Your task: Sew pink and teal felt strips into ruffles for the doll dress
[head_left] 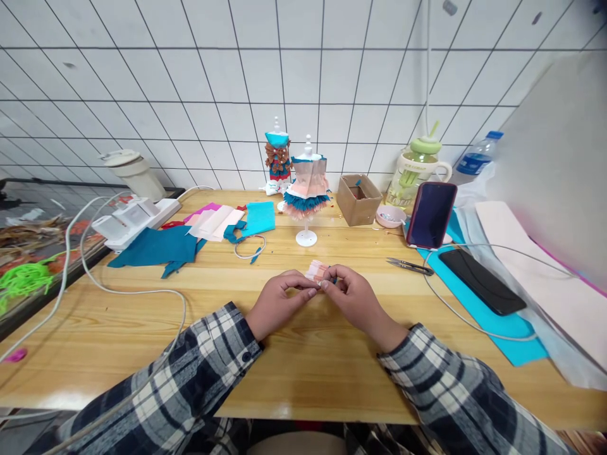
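Observation:
Between my fingertips is a small pleated piece of pink crepe paper, held low over the wooden table. My left hand pinches its lower left edge with thumb and forefinger. On its right side, my right hand grips it too, fingers curled, with a bit of dark blue showing near them. Straight ahead stands a small white dress form wearing a pink bodice and a ruffled skirt of pink and teal paper. Behind it, a second dress form is dressed in turquoise, brown bows and red.
Teal paper, a turquoise piece and a white cable ring lie left. Right are thread snips, a cardboard box, a pink bowl, an upright phone and a flat black phone. A power strip sits far left.

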A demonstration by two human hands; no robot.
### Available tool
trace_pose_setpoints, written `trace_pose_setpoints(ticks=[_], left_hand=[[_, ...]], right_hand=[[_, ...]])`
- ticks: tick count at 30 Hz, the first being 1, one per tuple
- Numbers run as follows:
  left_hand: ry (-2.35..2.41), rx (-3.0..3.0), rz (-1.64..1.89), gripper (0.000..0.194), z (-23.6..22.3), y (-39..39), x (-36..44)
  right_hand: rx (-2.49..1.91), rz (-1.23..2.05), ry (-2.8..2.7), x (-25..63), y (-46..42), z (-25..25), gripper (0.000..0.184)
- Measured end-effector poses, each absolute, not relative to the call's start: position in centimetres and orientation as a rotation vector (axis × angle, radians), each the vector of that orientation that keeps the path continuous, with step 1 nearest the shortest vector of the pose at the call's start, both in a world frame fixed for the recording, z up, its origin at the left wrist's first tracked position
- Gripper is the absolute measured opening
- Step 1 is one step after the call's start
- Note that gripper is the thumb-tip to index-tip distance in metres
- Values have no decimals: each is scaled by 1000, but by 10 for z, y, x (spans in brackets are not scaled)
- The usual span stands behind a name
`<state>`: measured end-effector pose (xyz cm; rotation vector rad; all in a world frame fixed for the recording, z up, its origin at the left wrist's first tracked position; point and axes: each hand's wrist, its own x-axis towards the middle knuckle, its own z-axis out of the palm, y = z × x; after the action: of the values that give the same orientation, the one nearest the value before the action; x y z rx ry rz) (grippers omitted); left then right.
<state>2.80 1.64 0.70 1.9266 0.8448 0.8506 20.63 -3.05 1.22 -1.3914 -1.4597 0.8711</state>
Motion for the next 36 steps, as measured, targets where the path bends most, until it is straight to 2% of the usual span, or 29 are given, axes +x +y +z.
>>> trace_pose_setpoints(ticks=[7,12,17,20,23,27,31,36], left_hand=[[854,1935,850,12,8,15,27],[823,1988,875,12,11,14,28],[803,2089,908,12,8,22,24],[793,2131,933,12,7,29,22],[794,2153,956,13,7,34,19],[780,2182,983,13,7,37,17],[756,2205,1007,13,6,39,14],[768,2206,1023,13,5,42,13]], right_hand=[[-1213,1342,-1040,210,-27,14,20],[-1086,1357,-786,215,-25,11,30],[-1154,1045,-903,236,-5,18,35],[-1272,726,-1056,263,28,32,27],[-1439,315,-1106,293,71,47,34],[-1623,-14,-1220,324,120,52,41],[-1784,-30,-1401,335,138,42,39],[-1759,-85,-1390,336,128,27,39]])
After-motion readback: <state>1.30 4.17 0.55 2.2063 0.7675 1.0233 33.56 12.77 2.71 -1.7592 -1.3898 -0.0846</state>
